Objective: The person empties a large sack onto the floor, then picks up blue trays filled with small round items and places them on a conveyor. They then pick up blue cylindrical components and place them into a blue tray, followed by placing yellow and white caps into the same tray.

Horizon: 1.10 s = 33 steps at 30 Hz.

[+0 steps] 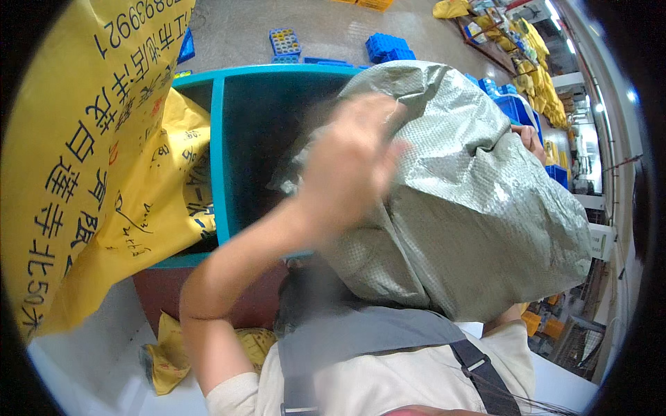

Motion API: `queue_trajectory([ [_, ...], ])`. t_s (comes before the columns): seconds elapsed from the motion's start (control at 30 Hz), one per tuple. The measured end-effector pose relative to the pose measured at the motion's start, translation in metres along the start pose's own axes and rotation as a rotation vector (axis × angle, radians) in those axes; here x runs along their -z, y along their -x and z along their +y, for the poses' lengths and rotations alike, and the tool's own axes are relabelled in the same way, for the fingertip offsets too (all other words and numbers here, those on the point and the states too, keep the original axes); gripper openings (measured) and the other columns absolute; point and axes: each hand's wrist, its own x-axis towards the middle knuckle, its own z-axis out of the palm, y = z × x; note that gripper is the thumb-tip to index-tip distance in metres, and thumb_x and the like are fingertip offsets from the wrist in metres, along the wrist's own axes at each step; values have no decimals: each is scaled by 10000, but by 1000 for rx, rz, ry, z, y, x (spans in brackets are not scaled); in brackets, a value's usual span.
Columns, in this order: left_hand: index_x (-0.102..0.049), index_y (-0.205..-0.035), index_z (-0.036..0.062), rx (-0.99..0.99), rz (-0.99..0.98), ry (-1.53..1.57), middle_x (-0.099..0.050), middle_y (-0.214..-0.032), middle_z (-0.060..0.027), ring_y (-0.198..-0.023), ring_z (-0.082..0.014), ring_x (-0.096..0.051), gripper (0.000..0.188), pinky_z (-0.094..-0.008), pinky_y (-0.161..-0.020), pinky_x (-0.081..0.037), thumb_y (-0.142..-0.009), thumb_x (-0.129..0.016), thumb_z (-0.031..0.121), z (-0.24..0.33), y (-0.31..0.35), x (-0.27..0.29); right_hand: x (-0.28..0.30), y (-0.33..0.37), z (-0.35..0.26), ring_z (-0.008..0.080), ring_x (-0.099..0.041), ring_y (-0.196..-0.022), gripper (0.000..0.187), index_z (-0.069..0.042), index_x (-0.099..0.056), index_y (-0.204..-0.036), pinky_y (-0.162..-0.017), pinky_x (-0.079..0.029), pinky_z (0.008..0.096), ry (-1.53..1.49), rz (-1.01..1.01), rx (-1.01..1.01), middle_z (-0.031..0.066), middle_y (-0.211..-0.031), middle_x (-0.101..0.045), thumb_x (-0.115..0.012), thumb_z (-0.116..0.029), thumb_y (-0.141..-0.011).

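Observation:
A large grey-green woven plastic sack point(479, 201), creased and bulky, fills the space before my chest and overlaps a teal-edged bin point(219, 139). My left hand point(350, 156) is over the sack's left side, its fingers smeared by motion; whether it grips the material cannot be made out. On the sack's far right side, the fingers of my right hand point(531, 142) are bent against its edge, closed on the material. Most of my right forearm is hidden behind the sack. What the sack contains is not visible.
Yellow sacks with dark writing point(76, 159) hang at the left, partly in the bin's left compartment. Another yellow sack point(170, 353) lies low at left. Blue crates point(388, 48) stand on the floor beyond. A rack with yellow bags point(531, 62) is at far right.

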Motion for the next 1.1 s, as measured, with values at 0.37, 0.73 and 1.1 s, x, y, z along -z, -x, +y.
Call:
queue_trajectory([
  [0.37, -422, -1343, -129, -214, -19, 222, -320, -1446, -382, -1404, -512, -253, 879, -702, -1120, -99, -705, -679, 418, 189, 31, -77, -19, 6, -9, 182, -633, -733, 291, -132, -641, -988, -689, -509, 302, 233, 443, 534, 16, -899, -662, -447, -346, -1030],
  [0.73, -336, -1514, 177, -338, 320, -118, -291, -1472, -243, -1353, -457, -293, 1195, -547, -1110, -266, -480, -906, 369, 198, -3, -125, 122, 77, 114, 167, -626, -676, 308, -71, -691, -901, -630, -482, 319, -259, 558, 25, 62, -786, -674, -493, -279, -1012],
  [1.1, -712, -907, 63, -454, 276, -57, -728, -896, -71, -1036, -243, -671, 174, -473, -1090, -350, -755, -638, 24, 208, -8, -111, 27, 182, 194, 352, -683, -867, 584, -55, -681, -986, -754, -520, 467, -95, -79, -342, 199, -919, -701, -486, -604, -941],
])
